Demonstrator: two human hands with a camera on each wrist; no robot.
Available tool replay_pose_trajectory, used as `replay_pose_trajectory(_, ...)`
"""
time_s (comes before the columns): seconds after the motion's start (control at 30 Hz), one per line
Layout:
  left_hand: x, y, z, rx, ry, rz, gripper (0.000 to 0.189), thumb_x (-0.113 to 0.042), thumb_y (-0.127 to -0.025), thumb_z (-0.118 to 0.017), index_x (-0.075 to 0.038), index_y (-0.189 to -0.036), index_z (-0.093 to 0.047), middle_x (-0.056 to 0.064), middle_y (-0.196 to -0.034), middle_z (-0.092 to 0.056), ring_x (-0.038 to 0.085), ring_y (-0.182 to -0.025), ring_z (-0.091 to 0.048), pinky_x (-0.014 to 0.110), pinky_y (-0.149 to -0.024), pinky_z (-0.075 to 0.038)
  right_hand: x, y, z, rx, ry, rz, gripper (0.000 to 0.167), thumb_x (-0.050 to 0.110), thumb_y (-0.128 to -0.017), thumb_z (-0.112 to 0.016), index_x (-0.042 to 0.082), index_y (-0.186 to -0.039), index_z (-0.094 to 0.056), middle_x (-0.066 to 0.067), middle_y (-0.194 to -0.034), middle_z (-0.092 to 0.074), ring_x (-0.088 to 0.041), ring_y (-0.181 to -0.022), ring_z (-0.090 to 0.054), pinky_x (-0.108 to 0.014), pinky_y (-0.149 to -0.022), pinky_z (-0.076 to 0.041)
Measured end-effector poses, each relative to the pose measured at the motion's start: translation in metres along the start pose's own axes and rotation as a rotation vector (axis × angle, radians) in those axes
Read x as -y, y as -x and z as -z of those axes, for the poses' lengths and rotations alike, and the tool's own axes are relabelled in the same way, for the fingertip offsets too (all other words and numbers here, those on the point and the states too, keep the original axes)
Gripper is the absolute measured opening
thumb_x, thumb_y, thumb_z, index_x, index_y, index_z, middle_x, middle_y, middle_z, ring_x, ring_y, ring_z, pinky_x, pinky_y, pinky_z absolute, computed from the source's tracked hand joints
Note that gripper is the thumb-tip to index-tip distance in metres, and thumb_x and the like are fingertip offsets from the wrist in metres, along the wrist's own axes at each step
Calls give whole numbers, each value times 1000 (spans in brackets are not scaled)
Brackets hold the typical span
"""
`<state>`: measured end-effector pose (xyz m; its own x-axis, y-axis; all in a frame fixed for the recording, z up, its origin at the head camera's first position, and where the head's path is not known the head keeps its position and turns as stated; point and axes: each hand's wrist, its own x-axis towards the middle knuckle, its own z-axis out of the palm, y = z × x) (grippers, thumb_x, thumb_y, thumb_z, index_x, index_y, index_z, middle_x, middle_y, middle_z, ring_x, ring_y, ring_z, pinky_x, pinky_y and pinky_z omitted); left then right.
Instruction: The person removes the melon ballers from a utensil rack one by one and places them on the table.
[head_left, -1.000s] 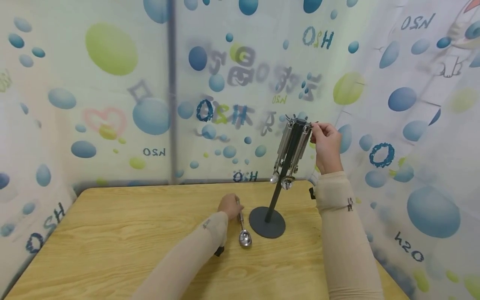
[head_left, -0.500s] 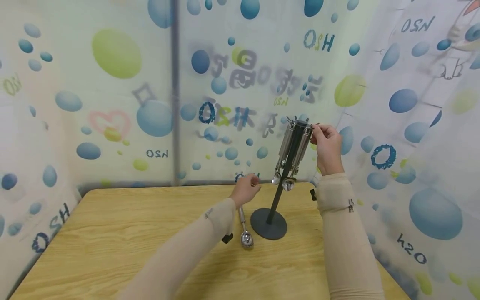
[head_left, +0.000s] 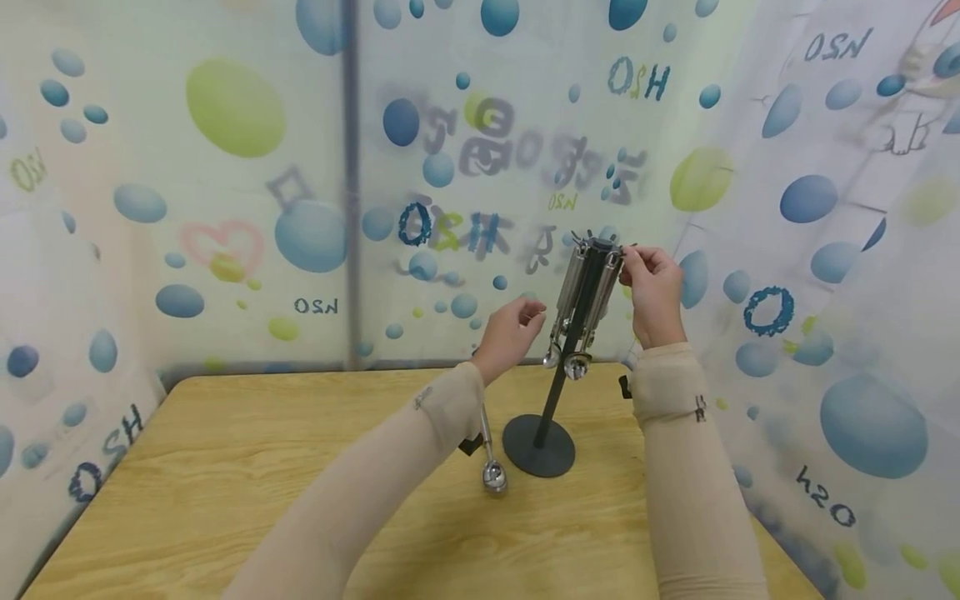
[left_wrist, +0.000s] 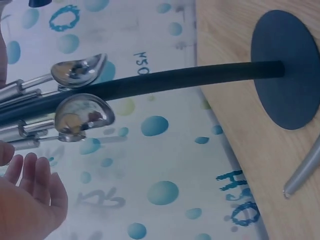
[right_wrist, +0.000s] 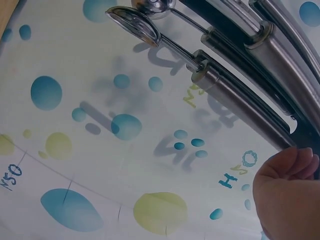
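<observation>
A dark stand (head_left: 557, 396) with a round base (head_left: 538, 458) carries several metal utensils by hooks at its top. Their round heads (left_wrist: 82, 117) hang downward and resemble ice cream scoops. My right hand (head_left: 656, 296) pinches a hook at the stand's top, fingertips right by the upper end of one handle (right_wrist: 245, 107). Left of the hanging utensils, my left hand (head_left: 512, 337) is raised with its fingers loosely bent and nothing in them. An ice cream scoop (head_left: 493, 477) lies on the table left of the base, part of its handle hidden behind my left forearm.
The wooden table (head_left: 247, 450) reaches back to a curtain (head_left: 247, 183) printed with blue and green ovals. More of this curtain (head_left: 795, 275) runs close along the right side. Dark straps (head_left: 471, 444) with cameras sit at my wrists.
My left hand has let go of the scoop on the table and risen to the right, toward the hanging utensils. The right hand stays at the stand's top.
</observation>
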<state>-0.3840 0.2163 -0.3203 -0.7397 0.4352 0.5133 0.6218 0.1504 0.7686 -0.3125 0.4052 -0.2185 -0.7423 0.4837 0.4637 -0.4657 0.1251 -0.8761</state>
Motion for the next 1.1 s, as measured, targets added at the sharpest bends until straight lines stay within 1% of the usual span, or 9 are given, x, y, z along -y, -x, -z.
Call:
replay_pose_trajectory(0.17, -14, -3, 0, -17, 18, -22, 27, -20, -107, -54, -9, -129, -63, 6, -120, -66, 19, -104, -64, 34, -85, -55, 0, -1, 0, 4, -17, -1, 12, 18, -101, -65, 8, -95, -66, -2, -86, -56, -13, -78, -54, -25, -79, -51)
replay_pose_trajectory(0.3, -23, -7, -2, -37, 30, -34, 25, -18, -106, -55, -8, -127, -63, 6, -118, -66, 19, -103, -65, 33, -85, -55, 0, -1, -1, 2, -17, 9, 11, 17, -101, -65, 8, -94, -66, -2, -87, -56, -13, -77, -54, -24, -78, -51)
replay_pose_trajectory(0.47, -31, -10, -5, -37, 30, -30, 25, -17, -106, -56, -7, -128, -62, 7, -117, -65, 19, -103, -64, 31, -84, -55, 0, -1, -1, 3, -4, 14, 11, 17, -101, -65, 9, -94, -66, -2, -88, -56, -14, -78, -54, -26, -80, -51)
replay_pose_trajectory(0.57, -35, -11, -6, -51, 28, -38, 26, -17, -106, -55, -6, -129, -62, 8, -119, -65, 20, -105, -64, 32, -86, -55, 1, 0, -1, 13, -8, 10, 12, 18, -101, -64, 8, -96, -66, -3, -88, -56, -15, -79, -54, -28, -82, -51)
replay_pose_trajectory(0.67, -37, -13, -7, -53, 33, -44, 27, -16, -107, -55, -5, -131, -61, 9, -119, -64, 22, -105, -64, 32, -85, -55, 1, 1, -1, 24, -10, 5, 12, 19, -102, -63, 8, -97, -65, -3, -88, -55, -15, -79, -54, -26, -80, -51)
replay_pose_trajectory(0.83, -39, -13, -8, -27, 47, -28, 31, -17, -106, -55, -5, -136, -58, 9, -119, -64, 21, -105, -63, 32, -82, -55, 1, 2, 0, 30, -18, -6, 12, 19, -102, -62, 8, -98, -65, -2, -86, -54, -14, -79, -53, -27, -83, -50)
replay_pose_trajectory(0.97, -41, -14, -10, -17, 21, -26, 36, -18, -107, -55, -4, -139, -58, 11, -122, -62, 23, -108, -62, 33, -86, -54, 2, 2, 0, 34, -10, -5, 13, 19, -102, -62, 7, -99, -65, -2, -88, -54, -14, -80, -52, -28, -83, -49)
replay_pose_trajectory(1.1, -42, -14, -12, -14, 23, -21, 34, -19, -106, -56, -3, -136, -61, 11, -124, -59, 23, -110, -60, 34, -90, -53, 3, 3, 0, 35, -4, -3, 13, 19, -103, -61, 7, -99, -64, -3, -89, -54, -13, -80, -52, -26, -81, -50)
